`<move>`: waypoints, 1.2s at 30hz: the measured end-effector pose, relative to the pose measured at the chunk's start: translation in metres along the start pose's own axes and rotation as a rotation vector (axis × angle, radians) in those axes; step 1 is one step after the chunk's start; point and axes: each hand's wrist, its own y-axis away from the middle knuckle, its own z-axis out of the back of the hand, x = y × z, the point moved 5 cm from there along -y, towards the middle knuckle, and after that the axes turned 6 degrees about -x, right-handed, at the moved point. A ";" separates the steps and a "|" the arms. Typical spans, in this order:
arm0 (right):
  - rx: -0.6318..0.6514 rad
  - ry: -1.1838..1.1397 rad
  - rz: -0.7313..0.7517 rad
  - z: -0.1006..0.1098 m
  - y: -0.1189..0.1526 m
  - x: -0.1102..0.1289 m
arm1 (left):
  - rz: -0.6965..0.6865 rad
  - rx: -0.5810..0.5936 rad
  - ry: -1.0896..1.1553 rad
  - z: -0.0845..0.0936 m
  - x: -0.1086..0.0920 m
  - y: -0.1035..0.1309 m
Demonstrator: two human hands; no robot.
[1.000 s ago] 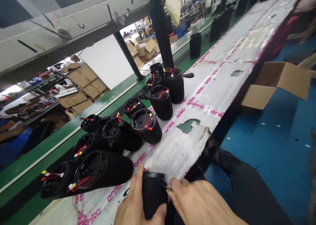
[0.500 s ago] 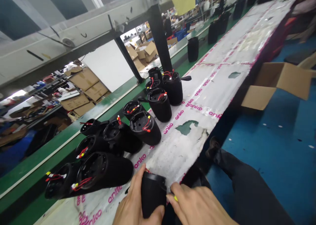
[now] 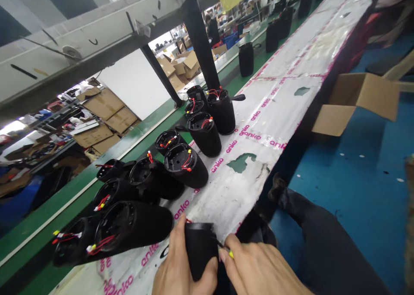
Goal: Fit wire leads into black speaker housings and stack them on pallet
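My left hand (image 3: 186, 260) is wrapped round a black cylindrical speaker housing (image 3: 199, 247), fingers on its left side and thumb across its front. The housing stands near the front edge of the covered bench, its top tilted away from me. My right hand (image 3: 258, 265) is closed on a small tool with a yellow handle (image 3: 230, 254), mostly hidden by the fingers. A thin dark shaft points from it to the upper right side of the housing. Left of my hands, another speaker housing (image 3: 152, 224) lies tilted, its open end showing red wires with a connector.
Several more black housings (image 3: 186, 165) with red wires are grouped along the bench. White sheeting (image 3: 223, 200) printed "anko" covers its near side, torn in places; a green strip (image 3: 77, 187) runs behind. An open cardboard box (image 3: 334, 120) is at the right, above the blue floor.
The camera view has shifted slightly, so the bench things sit a little further left. Both hands keep their hold, and the tool's thin shaft now shows against the housing's side.
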 end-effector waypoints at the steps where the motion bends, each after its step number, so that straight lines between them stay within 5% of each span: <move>1: 0.001 0.006 0.006 0.000 -0.002 0.002 | 0.000 0.010 -0.017 -0.001 -0.001 0.000; 14: 0.106 -0.010 -0.073 0.001 -0.013 0.006 | 0.025 -0.034 -0.080 -0.004 -0.002 0.000; 36: -0.002 -0.022 -0.050 -0.008 -0.004 0.006 | 0.083 -0.103 0.029 0.004 -0.002 0.004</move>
